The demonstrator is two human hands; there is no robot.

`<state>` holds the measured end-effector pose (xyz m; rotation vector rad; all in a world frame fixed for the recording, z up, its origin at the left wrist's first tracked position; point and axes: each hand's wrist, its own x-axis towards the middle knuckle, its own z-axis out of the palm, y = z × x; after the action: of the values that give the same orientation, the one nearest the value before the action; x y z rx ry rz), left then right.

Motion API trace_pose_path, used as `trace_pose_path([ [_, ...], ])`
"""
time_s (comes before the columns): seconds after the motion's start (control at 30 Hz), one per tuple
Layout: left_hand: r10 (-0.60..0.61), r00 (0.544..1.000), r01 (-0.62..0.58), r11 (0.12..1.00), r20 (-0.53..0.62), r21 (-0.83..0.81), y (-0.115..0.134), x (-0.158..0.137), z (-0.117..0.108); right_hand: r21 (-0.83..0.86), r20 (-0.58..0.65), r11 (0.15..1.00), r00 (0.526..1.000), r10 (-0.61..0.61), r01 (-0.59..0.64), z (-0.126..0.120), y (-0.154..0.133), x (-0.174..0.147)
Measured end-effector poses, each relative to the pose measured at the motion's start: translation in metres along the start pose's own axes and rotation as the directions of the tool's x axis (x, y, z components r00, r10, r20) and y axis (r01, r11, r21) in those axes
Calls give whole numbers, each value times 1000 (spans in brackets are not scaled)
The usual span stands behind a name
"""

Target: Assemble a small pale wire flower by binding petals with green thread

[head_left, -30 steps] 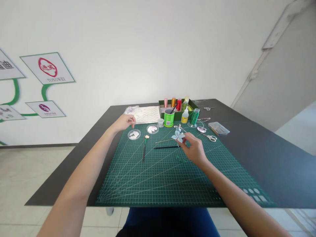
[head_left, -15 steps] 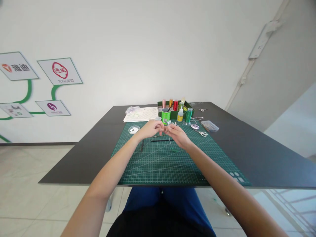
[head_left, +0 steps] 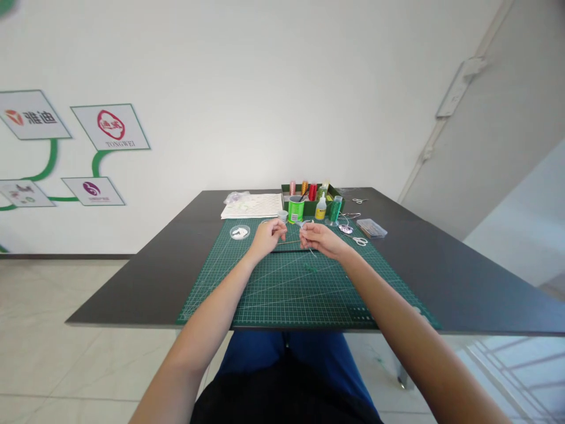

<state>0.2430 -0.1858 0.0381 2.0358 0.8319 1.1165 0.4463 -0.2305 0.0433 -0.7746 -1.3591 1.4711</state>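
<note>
My right hand [head_left: 324,238] pinches a thin whitish stem [head_left: 313,253], whose lower end hangs below the fingers. A small pale bluish piece shows at the fingertips; its kind is too small to tell. Just to the left, apart from it, my left hand [head_left: 267,237] has curled fingers with thumb and fingertips close together; anything between them is too small to make out. Both hands are above the green cutting mat [head_left: 282,294]. Under them lie a dark thin rod [head_left: 289,251] and a thin brownish stick [head_left: 289,242]. A bit of green thread [head_left: 311,268] lies nearer me.
Behind the hands stand a green can [head_left: 295,209], a glue bottle [head_left: 321,207], a green thread spool [head_left: 335,209] and a box [head_left: 311,208] of spools. Scissors [head_left: 359,241] and a clear case [head_left: 372,228] lie right; a round dish [head_left: 239,232] and white sheets [head_left: 251,206] left.
My hands were close together, fingertips nearly meeting; now they have drawn apart. The stem stays in my right hand and tilts more. The view has shifted slightly.
</note>
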Motion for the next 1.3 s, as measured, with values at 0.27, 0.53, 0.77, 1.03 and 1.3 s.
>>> trace_pose_path([
  [0.27,35,998,-45,967,43,249,16,-25,-18,-275,-122,959,987,-104,67,1,-1,-36],
  [0.53,158,968,-54,891,-195,452,57,-85,9,6,-354,961,900,-256,276,18,-7,-36],
  [0.77,-139,931,275,875,337,-399,88,-152,113,107,-420,909,847,-326,404,20,-25,14],
  [1.03,-302,697,715,351,650,-604,78,-125,126,16,-386,927,857,-341,376,18,-50,41],
  [1.3,-321,730,674,193,603,-713,74,-92,126,-128,-276,905,861,-426,406,14,-67,62],
])
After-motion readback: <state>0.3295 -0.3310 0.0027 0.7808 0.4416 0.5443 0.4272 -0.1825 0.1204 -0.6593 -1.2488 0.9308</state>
